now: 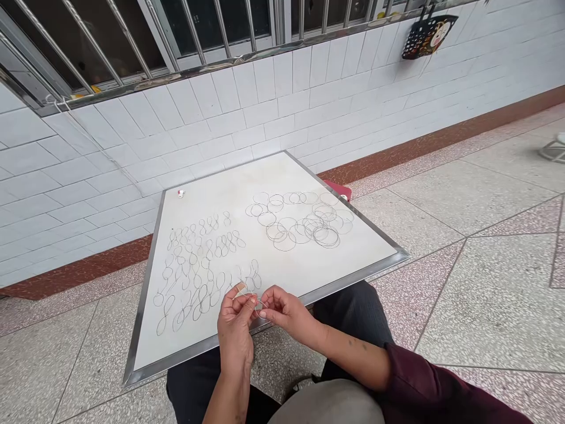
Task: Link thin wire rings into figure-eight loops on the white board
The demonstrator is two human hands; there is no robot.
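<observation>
My left hand pinches a thin wire loop above the table's near edge. My right hand grips the same loop from the other side, thumb and forefinger pressed together. Part of the loop is hidden by the fingers, so its full shape cannot be made out. Left of the hands lie several rows of figure-eight wire loops. Beyond my right hand is a loose, overlapping group of round wire rings.
The white table has a metal rim and stands against a white tiled wall. At its far left corner lies a small white and red object. A red item shows behind the right edge. A black basket hangs from the window bars.
</observation>
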